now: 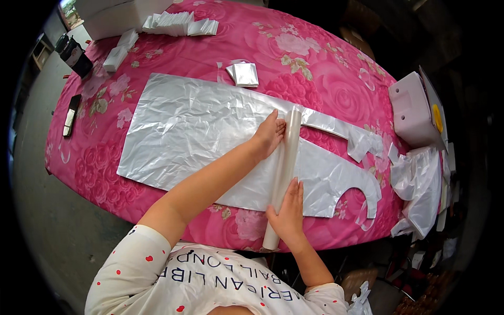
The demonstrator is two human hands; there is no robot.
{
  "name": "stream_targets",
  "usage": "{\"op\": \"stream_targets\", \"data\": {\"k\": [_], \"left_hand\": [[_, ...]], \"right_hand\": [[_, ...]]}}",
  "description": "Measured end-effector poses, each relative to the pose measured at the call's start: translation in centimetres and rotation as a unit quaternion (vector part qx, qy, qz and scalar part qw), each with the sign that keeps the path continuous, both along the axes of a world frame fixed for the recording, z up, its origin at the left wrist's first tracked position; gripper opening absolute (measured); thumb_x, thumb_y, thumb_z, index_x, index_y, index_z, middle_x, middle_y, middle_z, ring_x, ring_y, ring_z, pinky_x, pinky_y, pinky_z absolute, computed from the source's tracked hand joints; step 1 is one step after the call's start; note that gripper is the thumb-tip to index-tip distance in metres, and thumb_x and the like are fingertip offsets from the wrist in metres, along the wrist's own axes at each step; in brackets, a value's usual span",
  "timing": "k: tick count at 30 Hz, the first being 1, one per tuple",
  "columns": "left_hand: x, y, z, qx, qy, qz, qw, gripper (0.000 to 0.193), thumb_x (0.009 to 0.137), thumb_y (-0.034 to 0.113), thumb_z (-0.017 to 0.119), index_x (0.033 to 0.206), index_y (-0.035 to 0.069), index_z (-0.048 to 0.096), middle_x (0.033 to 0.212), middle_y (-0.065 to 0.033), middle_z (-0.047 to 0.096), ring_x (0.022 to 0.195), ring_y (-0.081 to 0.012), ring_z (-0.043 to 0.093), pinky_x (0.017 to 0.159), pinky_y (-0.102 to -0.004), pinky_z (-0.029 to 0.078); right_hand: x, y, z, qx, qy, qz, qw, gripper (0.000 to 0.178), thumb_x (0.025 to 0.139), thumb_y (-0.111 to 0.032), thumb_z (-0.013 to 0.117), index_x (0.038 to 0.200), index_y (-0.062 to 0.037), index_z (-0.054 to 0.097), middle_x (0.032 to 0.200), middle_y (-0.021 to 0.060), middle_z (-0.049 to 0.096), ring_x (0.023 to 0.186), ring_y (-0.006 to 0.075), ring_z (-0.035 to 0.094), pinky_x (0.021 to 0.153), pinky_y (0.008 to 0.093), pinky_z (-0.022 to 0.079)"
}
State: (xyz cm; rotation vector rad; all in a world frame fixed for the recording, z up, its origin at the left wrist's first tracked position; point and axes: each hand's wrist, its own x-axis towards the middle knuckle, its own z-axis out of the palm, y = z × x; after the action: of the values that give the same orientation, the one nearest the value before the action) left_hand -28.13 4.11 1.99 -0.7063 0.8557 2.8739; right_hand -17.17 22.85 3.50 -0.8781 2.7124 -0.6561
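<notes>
A thin, shiny plastic apron (pixel 184 131) lies spread and creased over the table, its neck and strap cutouts toward the right. Across it rests a pale, smooth rod or tube (pixel 286 157), its lower end reaching past the table's near edge. My left hand (pixel 270 135) lies against the upper part of this tube with fingers stretched out. Farther down, my right hand (pixel 289 212) is laid flat along the tube, fingers straight and thumb apart. Neither hand is wrapped round it. A folded silvery packet (pixel 245 75) sits just beyond the apron's far edge.
A pink floral cloth (pixel 325 68) covers the table. Folded white packets (pixel 176 23) and a white box (pixel 118 18) stand far left, near a dark bottle (pixel 73 55) and a phone (pixel 71 115). At right are a pale box (pixel 415 113) and crumpled plastic (pixel 417 184).
</notes>
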Motion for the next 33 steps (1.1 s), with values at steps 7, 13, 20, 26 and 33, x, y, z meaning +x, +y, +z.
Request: {"op": "stream_targets", "data": {"k": [7, 13, 20, 26, 33], "left_hand": [[0.3, -0.2, 0.1, -0.034, -0.043, 0.048, 0.997, 0.063, 0.096, 0.043, 0.023, 0.126, -0.011, 0.035, 0.128, -0.0208, 0.041, 0.124, -0.0263, 0.037, 0.108, -0.0353, 0.027], [4.2, -4.6, 2.0, -0.100, 0.006, 0.143, 0.985, 0.053, 0.097, 0.040, 0.025, 0.107, -0.005, 0.051, 0.107, -0.0176, 0.055, 0.105, -0.0257, 0.054, 0.095, -0.0360, 0.042], [15.3, -14.4, 2.7, -0.244, 0.033, 0.170, 0.954, 0.056, 0.096, 0.043, 0.024, 0.107, -0.005, 0.052, 0.106, -0.0174, 0.058, 0.100, -0.0247, 0.056, 0.092, -0.0358, 0.044], [26.5, -19.4, 2.0, -0.264, 0.000, 0.249, 0.932, 0.056, 0.096, 0.044, 0.026, 0.107, -0.003, 0.052, 0.104, -0.0162, 0.059, 0.096, -0.0230, 0.058, 0.088, -0.0339, 0.045], [38.7, -18.4, 0.4, -0.323, -0.044, 0.300, 0.896, 0.053, 0.097, 0.042, 0.026, 0.107, -0.002, 0.053, 0.103, -0.0138, 0.060, 0.093, -0.0198, 0.058, 0.086, -0.0310, 0.045]], "right_hand": [[-0.3, 0.1, -0.1, -0.002, 0.009, 0.028, 1.000, 0.092, 0.075, -0.024, 0.063, 0.138, 0.0103, 0.006, 0.143, 0.0297, 0.013, 0.134, 0.0444, 0.009, 0.110, 0.0451, 0.013], [-5.1, 1.2, 0.5, -0.096, -0.042, 0.139, 0.985, 0.089, 0.083, -0.050, 0.054, 0.140, 0.0053, 0.013, 0.146, 0.0237, 0.012, 0.136, 0.0389, 0.009, 0.110, 0.0441, 0.012], [-4.8, -7.1, 1.9, -0.013, -0.012, 0.365, 0.931, 0.061, 0.091, -0.043, 0.041, 0.136, -0.0027, 0.033, 0.142, 0.0149, 0.031, 0.136, 0.0333, 0.016, 0.110, 0.0454, 0.009], [5.2, -17.8, 7.4, -0.116, -0.324, 0.636, 0.691, 0.051, 0.089, -0.040, 0.049, 0.122, -0.0023, 0.051, 0.116, 0.0162, 0.057, 0.108, 0.0311, 0.052, 0.092, 0.0376, 0.040], [-0.9, -22.6, 1.2, -0.232, -0.012, 0.422, 0.876, 0.037, 0.085, -0.027, 0.058, 0.115, -0.0063, 0.058, 0.117, 0.0115, 0.057, 0.114, 0.0301, 0.048, 0.095, 0.0413, 0.038]]}}
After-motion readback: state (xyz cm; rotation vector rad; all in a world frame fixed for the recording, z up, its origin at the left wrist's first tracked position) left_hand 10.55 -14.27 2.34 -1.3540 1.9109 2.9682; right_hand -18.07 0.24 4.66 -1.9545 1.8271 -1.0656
